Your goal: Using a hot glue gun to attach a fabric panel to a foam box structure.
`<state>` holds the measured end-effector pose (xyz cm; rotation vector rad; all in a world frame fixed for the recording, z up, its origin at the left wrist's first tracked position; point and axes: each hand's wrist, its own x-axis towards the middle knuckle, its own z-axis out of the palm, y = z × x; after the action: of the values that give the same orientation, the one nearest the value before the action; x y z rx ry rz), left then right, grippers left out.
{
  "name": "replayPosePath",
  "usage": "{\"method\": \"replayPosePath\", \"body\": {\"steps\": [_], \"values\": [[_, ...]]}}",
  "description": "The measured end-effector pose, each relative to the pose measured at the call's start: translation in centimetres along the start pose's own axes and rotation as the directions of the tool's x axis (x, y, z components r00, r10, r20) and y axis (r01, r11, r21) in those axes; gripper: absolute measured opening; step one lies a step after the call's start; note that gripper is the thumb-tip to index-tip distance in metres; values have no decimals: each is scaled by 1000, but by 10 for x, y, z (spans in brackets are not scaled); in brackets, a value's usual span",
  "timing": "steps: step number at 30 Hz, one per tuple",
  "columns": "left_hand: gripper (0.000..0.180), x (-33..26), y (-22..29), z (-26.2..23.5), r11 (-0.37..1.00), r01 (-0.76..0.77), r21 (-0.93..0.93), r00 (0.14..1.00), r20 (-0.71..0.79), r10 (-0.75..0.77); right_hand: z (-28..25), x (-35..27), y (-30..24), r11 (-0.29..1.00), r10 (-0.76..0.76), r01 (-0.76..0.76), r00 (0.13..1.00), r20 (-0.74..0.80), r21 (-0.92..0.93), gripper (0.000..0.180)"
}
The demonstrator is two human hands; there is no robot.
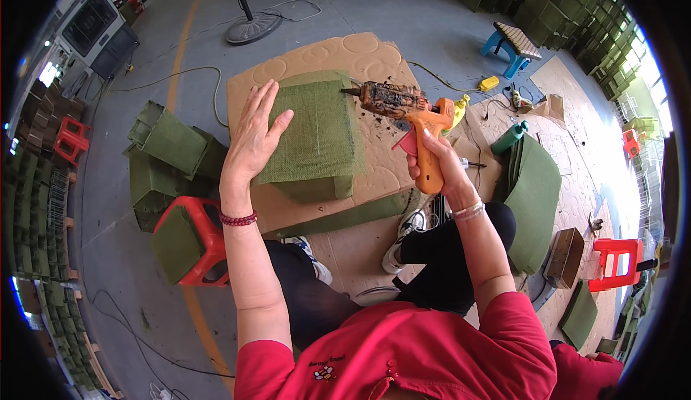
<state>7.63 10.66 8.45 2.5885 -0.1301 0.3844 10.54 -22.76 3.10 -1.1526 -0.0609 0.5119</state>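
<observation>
Short-sleeved red shirt with a small printed emblem at the chest, black trousers, white sneakers with dark trim. On the left hand (pixel 252 130), a dark red beaded bracelet just below the palm; on the right hand (pixel 435 157), a pale bangle just behind the grip.

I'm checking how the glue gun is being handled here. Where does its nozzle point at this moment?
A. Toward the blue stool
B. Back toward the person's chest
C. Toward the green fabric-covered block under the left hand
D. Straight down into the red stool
C: the right hand grips the orange glue gun with its nozzle aimed left at the green fabric-covered block, on which the left hand lies flat.
</observation>
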Motion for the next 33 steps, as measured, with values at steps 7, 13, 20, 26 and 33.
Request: {"method": "replayPosePath", "body": {"steps": [7, 13, 20, 26, 33], "values": [[66, -1, 3, 0, 1000, 17, -10, 1000, 4, -17, 5, 16, -7, 1000, -19, 19, 1000, 0, -4, 29], [65, 0, 1, 2, 1000, 10, 6, 1000, -11, -10, 6, 18, -5, 1000, 15, -14, 1000, -17, 27, 29], [65, 0, -3, 3, 1000, -3, 24, 999, -34, 4, -6, -22, 0, 994, 105, -104, 993, 47, -23, 32], [65, -1, -3, 4, 999, 20, 32, 999, -43, -18, -10, -57, 11, 993, 116, -118, 985, 127, 9, 36], [63, 0, -5, 4, 1000, 7, 13, 997, -77, -6, -8, -78, 15, 992, 118, -123, 984, 134, 28, 35]]}}
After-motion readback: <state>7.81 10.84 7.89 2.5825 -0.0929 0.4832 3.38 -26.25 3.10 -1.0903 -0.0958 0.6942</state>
